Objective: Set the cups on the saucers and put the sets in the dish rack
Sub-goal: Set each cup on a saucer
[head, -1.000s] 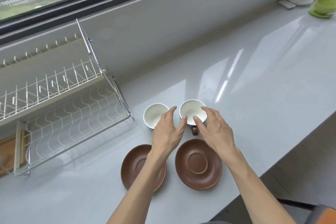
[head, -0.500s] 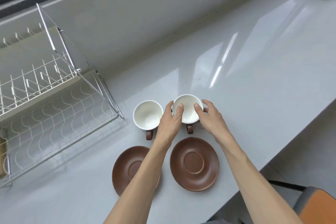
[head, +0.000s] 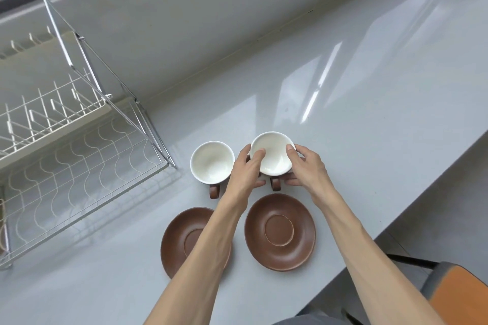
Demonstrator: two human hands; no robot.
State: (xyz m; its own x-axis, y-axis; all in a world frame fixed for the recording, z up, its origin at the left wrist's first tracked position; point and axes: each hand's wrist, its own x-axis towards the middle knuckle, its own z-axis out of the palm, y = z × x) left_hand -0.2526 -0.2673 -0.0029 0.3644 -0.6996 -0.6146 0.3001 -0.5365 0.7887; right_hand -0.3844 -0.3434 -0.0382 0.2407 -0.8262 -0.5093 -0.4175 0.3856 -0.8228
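Looking down from the head camera, a grey countertop (head: 343, 126) is seen with two cups and two brown saucers. The right cup (head: 272, 153), white inside and brown outside, is now clasped from both sides: the left hand (head: 244, 170) and the right hand (head: 307, 169) have closed onto its rim and wall, where a second ago they were only reaching over it. The cup appears not yet lifted. The left cup (head: 212, 162) stands just beside it, untouched. The right saucer (head: 280, 232) lies bare, nearer the body, and the left saucer (head: 182, 243) is partly hidden by the left forearm. The wire dish rack (head: 79, 140) holds nothing yet. The grasp being secured, a lift onto the right saucer is judged to come next.
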